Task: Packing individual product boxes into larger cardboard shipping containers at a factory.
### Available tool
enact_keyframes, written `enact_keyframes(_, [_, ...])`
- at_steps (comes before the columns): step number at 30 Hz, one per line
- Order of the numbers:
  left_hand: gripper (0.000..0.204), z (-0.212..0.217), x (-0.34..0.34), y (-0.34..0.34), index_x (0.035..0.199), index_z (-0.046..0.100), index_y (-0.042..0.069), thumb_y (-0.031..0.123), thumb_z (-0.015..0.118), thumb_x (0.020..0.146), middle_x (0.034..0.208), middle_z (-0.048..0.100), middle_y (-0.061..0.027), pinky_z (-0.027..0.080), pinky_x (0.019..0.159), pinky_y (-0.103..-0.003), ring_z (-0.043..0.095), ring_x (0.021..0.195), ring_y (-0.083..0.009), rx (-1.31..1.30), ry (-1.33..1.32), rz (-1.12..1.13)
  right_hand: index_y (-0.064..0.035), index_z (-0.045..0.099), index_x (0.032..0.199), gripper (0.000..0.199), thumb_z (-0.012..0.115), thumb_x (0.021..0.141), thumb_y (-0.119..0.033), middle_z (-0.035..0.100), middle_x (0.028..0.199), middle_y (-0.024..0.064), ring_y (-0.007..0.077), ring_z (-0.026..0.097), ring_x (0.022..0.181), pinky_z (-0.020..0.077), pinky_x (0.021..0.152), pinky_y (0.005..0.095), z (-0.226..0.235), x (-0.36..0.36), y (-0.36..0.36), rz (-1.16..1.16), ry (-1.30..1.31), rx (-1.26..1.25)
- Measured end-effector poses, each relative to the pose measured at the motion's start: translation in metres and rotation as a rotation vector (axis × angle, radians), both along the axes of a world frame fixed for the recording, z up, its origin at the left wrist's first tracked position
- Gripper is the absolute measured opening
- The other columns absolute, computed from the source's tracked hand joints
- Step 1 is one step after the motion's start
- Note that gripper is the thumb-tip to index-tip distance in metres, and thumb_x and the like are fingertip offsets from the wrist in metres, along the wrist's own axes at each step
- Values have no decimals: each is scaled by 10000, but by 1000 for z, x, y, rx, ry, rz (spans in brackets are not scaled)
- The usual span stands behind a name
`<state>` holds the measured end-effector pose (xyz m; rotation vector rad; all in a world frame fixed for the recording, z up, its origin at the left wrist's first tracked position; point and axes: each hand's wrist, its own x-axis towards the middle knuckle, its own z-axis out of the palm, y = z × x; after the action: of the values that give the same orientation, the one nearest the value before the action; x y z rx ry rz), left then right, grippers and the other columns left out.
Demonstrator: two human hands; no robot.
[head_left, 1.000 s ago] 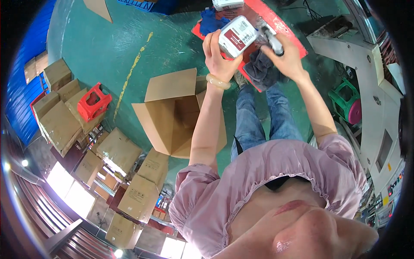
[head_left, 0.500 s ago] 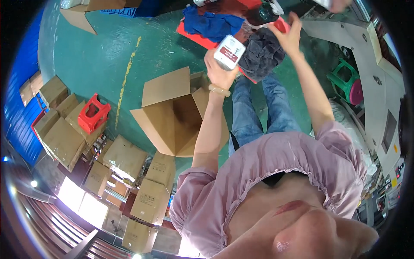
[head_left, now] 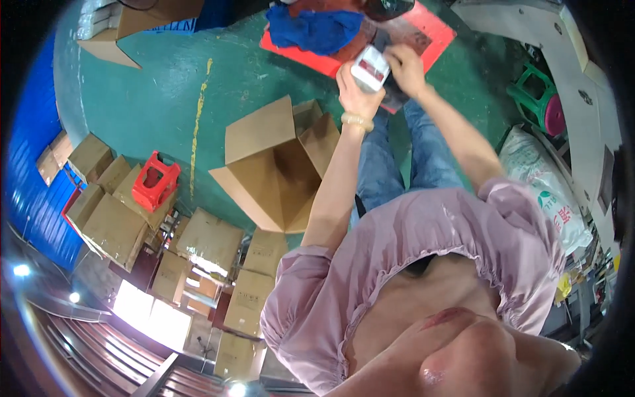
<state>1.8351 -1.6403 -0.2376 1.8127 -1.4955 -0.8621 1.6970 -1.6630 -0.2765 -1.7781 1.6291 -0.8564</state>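
Shirt: a pink gathered top (head_left: 423, 245) fills the near part of the view, with blue jeans (head_left: 397, 159) beyond it.
Left hand: the left hand (head_left: 354, 92) is raised, fingers wrapped round the lower side of a small white box (head_left: 370, 68) with a red patch; a bead bracelet (head_left: 357, 120) sits on the wrist.
Right hand: the right hand (head_left: 405, 69) grips the same small white box from its right side, fingers curled on its edge.
Small white box: held between both hands, above the near edge of the red mat (head_left: 430, 36); whether it is sealed I cannot tell.
Open carton: a brown cardboard carton (head_left: 278, 165) stands on the green floor (head_left: 165, 86) just left of the left forearm, flaps spread wide; its inside looks bare, brown walls showing.
Red stool: a red plastic stool (head_left: 155, 186) stands beside the closed cartons, left of the open carton.
Closed cartons: stacks of shut cardboard cartons (head_left: 112, 225) line the floor's left edge; contents hidden.
Sack: a white sack (head_left: 546, 192) lies at the right, tied full.
Green stool: a green stool (head_left: 536, 106) with a pink seat stands beyond the sack.
Red mat: lies at the far side; a blue cloth (head_left: 314, 30) is bunched on its left end.
Far carton: another open flat carton (head_left: 139, 20) lies at the far left corner of the floor.
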Motion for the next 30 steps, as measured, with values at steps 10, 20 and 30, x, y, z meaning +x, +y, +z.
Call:
enact_keyframes(10, [750,-10,4,-12,1176,389,74,74,737,511,1119,452,-180,445,850,-439,474,1028,-390,34,21,-20,-39,649,883,146,608,760,-107,622,881,124,304,584,865,478,755,361,-6,12,-21,-72,-68,3])
enact_keyframes(20, [745,-5,42,-4,1190,397,40,86,788,557,1175,451,-204,442,877,-434,486,1054,-380,-257,-38,-125,-38,585,1048,313,644,785,-197,614,919,131,320,578,823,470,781,367,24,-9,-42,-169,-5,-94])
enact_keyframes(30, [851,85,-33,-5,1260,348,-13,141,812,564,1238,417,-217,381,965,-431,453,1128,-392,-536,58,-133,-94,455,1155,445,661,766,-153,538,934,2,121,516,784,437,670,255,115,14,40,-492,-1535,719])
